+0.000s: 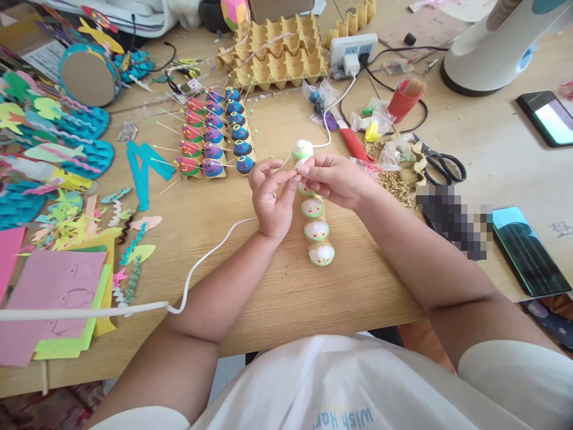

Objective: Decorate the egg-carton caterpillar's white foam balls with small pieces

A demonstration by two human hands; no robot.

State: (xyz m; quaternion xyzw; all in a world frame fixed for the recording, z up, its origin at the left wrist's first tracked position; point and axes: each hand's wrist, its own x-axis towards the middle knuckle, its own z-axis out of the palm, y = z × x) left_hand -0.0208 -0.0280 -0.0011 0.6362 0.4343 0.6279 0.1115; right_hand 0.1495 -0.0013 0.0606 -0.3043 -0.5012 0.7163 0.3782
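My left hand (274, 200) and my right hand (338, 179) meet over a strip of egg-carton cups (317, 230). Thumb and fingertips are pinched together on both hands. Whatever sits between them is too small to make out. The cups in the strip have white tops, green rims and small coloured dots, and the strip lies lengthwise on the table, its far part partly covered by my hands. Behind my fingertips shows a white-and-green cup (302, 149). A white cable (197, 269) runs past my left forearm and behind my hands.
Painted egg-carton strips (213, 134) with pins stand left of my hands. Paper cut-outs (74, 224) and coloured sheets (67, 286) cover the left side. Scissors (441, 164), a red-handled tool (353, 143), a phone (530, 251) and a power strip (353, 45) lie right and behind.
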